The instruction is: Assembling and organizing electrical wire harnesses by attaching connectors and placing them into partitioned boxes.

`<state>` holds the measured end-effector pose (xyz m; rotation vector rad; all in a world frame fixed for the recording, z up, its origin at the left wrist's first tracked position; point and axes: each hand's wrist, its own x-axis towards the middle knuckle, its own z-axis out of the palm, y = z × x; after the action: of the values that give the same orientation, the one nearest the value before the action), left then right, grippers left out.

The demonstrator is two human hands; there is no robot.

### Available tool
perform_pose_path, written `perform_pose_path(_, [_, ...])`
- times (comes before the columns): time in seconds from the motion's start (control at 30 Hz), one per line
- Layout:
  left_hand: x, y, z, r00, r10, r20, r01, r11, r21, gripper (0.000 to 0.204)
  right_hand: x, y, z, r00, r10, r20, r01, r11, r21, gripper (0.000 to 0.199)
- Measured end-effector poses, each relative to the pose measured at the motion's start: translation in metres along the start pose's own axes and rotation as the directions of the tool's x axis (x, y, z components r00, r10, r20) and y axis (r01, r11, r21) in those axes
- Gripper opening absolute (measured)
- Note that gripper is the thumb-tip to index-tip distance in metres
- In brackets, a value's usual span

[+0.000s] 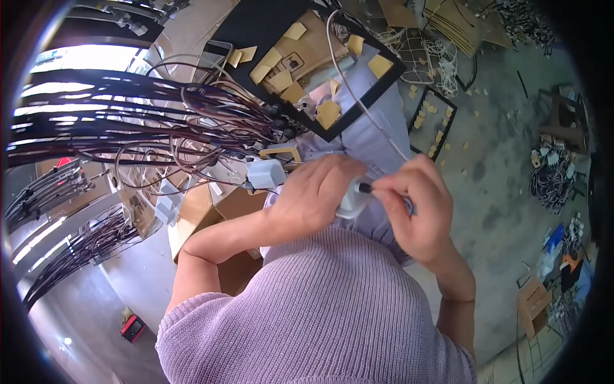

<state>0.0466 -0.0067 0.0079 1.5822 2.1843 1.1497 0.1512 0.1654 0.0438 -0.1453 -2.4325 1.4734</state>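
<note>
At the far left of the frame, a thick bundle of dark cables (128, 118) runs in from the edge toward the upper middle, its ends gathered in a tangle. Below it, in the lower left, a small red-and-black device (133, 328) sits by itself. A cardboard box (192, 214) stands left of centre, partly behind the left forearm. Just right of the box, a white block (265, 174) lies near the cable ends. Above, in the upper middle, a large black frame (249, 25) sits tilted, with yellowish pieces (329, 114) scattered over it.

At the centre, the left hand (316, 192) is curled around a white housing (346, 208), which it partly covers, in front of a lilac knitted top (326, 307). The right hand (416, 201), just right of centre, pinches a small black plug (365, 187) between thumb and forefinger at the housing; whether the plug is seated cannot be told. A pale cable (350, 86) arches from the top down to this hand.

Farther right, a smaller black frame (449, 125) lies on the grey floor (492, 211), then a heap of dark cables (553, 176). An opened cardboard carton (533, 301) is in the lower right.
</note>
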Motion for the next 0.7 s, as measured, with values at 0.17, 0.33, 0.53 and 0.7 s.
perform_pose_path(0.17, [0.011, -0.006, -0.005, 0.964, 0.249, -0.091, -0.188, 0.883, 0.431, 0.036, 0.011, -0.006, 0.007, 0.991, 0.113, 0.070, -0.117, 0.991, 0.059, 0.018])
perform_pose_path(0.33, [0.011, -0.004, -0.007, 0.990, 0.132, -0.050, -0.103, 0.918, 0.384, 0.035, 0.017, -0.004, 0.011, 0.990, -0.084, 0.117, 0.110, 0.965, -0.237, 0.018])
perform_pose_path(0.53, [0.016, 0.005, -0.025, 0.901, -0.271, 0.339, 0.416, 0.761, -0.497, 0.033, 0.026, 0.001, 0.000, 0.985, 0.089, 0.150, -0.127, 0.956, 0.264, 0.007])
perform_pose_path(0.7, [0.026, -0.007, -0.006, 0.857, -0.441, 0.266, 0.453, 0.399, -0.797, 0.038, 0.027, 0.018, 0.014, 0.931, -0.160, -0.327, 0.103, 0.978, -0.183, 0.010])
